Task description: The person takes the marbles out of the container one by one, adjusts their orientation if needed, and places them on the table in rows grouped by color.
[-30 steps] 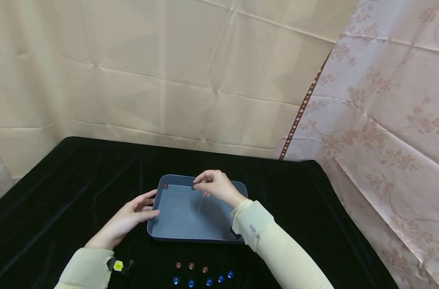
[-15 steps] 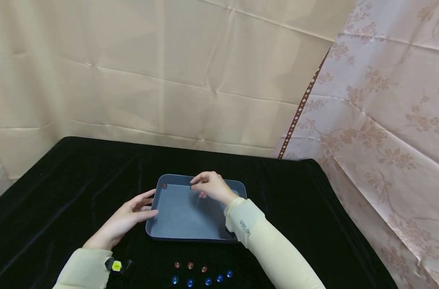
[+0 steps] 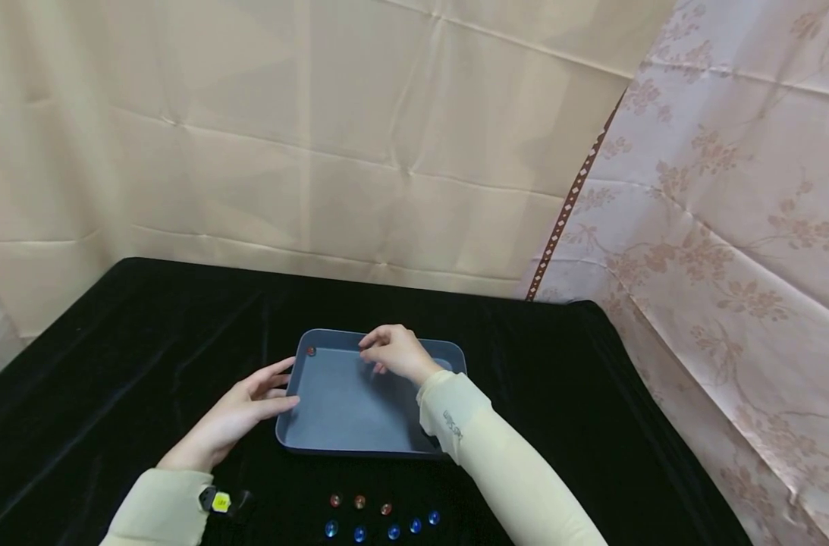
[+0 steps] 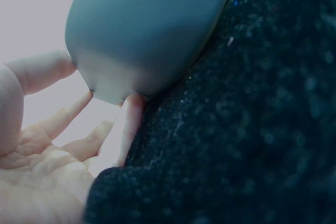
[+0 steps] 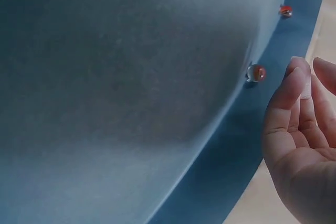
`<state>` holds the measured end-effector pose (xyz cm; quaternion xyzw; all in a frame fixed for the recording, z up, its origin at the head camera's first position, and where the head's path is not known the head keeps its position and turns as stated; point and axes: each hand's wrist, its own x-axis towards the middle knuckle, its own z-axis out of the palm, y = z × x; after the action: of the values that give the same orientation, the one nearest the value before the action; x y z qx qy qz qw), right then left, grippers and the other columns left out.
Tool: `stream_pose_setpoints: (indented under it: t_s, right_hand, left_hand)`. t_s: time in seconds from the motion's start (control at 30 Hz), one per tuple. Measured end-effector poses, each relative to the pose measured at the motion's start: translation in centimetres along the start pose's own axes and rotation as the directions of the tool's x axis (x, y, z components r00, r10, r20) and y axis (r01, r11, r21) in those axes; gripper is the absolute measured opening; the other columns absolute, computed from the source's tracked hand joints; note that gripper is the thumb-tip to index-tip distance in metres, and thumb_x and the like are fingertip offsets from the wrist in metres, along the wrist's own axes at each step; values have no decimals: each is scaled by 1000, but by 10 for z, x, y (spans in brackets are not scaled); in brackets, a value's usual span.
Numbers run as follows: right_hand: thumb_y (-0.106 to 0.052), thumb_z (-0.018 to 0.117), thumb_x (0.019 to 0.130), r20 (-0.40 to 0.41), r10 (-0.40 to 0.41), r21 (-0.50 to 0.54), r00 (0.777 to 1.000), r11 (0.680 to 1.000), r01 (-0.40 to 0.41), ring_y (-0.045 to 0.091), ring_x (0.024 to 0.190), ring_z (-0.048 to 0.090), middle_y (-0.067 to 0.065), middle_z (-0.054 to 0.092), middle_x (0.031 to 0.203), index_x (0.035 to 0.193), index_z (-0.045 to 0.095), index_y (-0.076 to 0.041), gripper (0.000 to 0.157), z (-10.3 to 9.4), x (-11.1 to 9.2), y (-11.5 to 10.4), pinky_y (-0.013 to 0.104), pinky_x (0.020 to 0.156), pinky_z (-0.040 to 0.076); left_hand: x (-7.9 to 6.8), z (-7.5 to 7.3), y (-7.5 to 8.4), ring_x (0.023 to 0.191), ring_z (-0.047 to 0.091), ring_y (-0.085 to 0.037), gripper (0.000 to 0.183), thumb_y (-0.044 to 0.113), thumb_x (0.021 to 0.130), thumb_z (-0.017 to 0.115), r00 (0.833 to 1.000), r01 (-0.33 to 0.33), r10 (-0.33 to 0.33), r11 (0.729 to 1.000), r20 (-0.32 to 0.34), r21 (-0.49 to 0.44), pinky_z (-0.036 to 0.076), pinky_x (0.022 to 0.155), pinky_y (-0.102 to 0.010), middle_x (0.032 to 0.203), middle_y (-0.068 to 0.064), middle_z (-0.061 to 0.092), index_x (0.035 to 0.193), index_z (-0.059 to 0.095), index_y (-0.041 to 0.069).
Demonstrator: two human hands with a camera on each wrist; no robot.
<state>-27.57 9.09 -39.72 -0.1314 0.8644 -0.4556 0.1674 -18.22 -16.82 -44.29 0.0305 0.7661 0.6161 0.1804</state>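
Observation:
In the head view, a blue-grey tray [image 3: 356, 425] lies on the black cloth. My left hand [image 3: 240, 413] touches its left edge with extended fingers, and the left wrist view shows the fingertips against the tray's outer side. My right hand [image 3: 399, 355] hovers over the tray's far side, thumb and forefinger close together. A red-and-clear marble [image 5: 256, 73] sits against the tray's inner wall in the right wrist view, just apart from those fingertips. Another reddish marble [image 3: 311, 351] lies in the far left corner. The marble nearest my right hand is hidden in the head view.
In front of the tray, three reddish marbles [image 3: 359, 502] lie in a row on the cloth. Several blue marbles [image 3: 394, 532] form a second row nearer me. A cream curtain [image 3: 250, 189] hangs behind the table, a floral one [image 3: 728, 265] at the right.
My right hand has shifted slightly left, its forearm swinging left too. Its fingertips now cover the marble that showed beside them a second ago. My left hand keeps its place at the tray.

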Motion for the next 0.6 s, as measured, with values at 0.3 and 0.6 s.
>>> stream_pose_setpoints:
  t_s: [0.3, 0.6]
  right_hand:
    - [-6, 67, 91, -19, 25, -26, 1000, 999, -25, 11, 60, 60, 15, 72, 88, 109, 71, 0, 20, 2, 6, 1, 25, 62, 57]
    - [-6, 67, 90, -27, 56, -38, 998, 998, -57, 12, 60, 61, 13, 73, 88, 112, 70, -1, 22, 7, 12, 5, 25, 62, 57]
  left_hand:
    - [0, 0, 0, 128, 54, -35, 73, 28, 98, 60, 1000, -2, 2, 1000, 2, -3, 42, 107, -60, 152, -27, 36, 158, 21, 13]
    - [-1, -1, 2, 128, 54, -35, 74, 26, 98, 60, 1000, -1, 1, 1000, 7, -13, 43, 106, -58, 152, -28, 35, 158, 20, 12]
